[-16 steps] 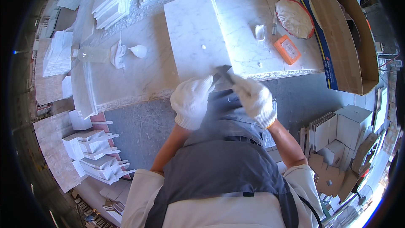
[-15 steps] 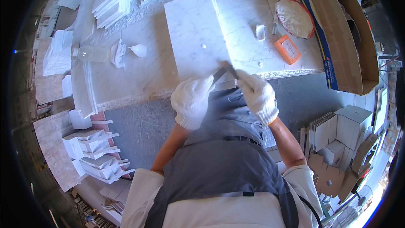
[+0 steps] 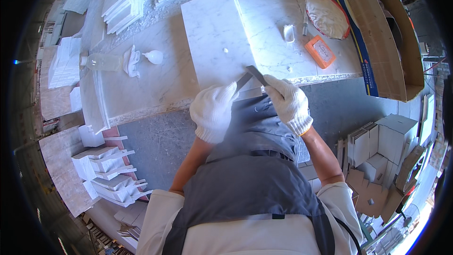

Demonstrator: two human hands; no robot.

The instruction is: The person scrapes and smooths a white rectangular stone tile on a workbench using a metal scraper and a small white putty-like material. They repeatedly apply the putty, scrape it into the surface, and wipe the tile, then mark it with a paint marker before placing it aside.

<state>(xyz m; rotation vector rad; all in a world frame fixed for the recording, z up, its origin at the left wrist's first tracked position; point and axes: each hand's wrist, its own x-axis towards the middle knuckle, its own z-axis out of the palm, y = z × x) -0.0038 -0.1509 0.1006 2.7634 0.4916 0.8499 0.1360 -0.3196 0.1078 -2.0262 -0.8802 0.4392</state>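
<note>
Both my hands wear white knitted gloves and are held close together at the bench's near edge. My left hand [image 3: 212, 112] is closed around a flat grey metal blade [image 3: 243, 81] that slants up to the right. In my right hand [image 3: 289, 103] a darker flat metal blade [image 3: 256, 75] is pinched, slanting up to the left. The two blades cross or meet near their upper ends; whether they touch I cannot tell. Fingers hide any handles. Just beyond the blades lies a white, grey-veined marble slab [image 3: 214, 38], with a small white lump [image 3: 225, 50] on it.
To the left on the bench lie a clear bottle [image 3: 104, 62], a crumpled cloth [image 3: 131, 61] and a white squeeze bulb [image 3: 154, 57]. On the right are an orange block [image 3: 320, 52], a red-rimmed bowl of white paste [image 3: 328, 17] and a cardboard box [image 3: 384, 42]. Stacked slabs [image 3: 125, 2] stand behind.
The blade in my right hand, blurred before, now appears sharp. Both hands stay nearly in place, still gripping the blades. The bench view has shifted slightly left.
</note>
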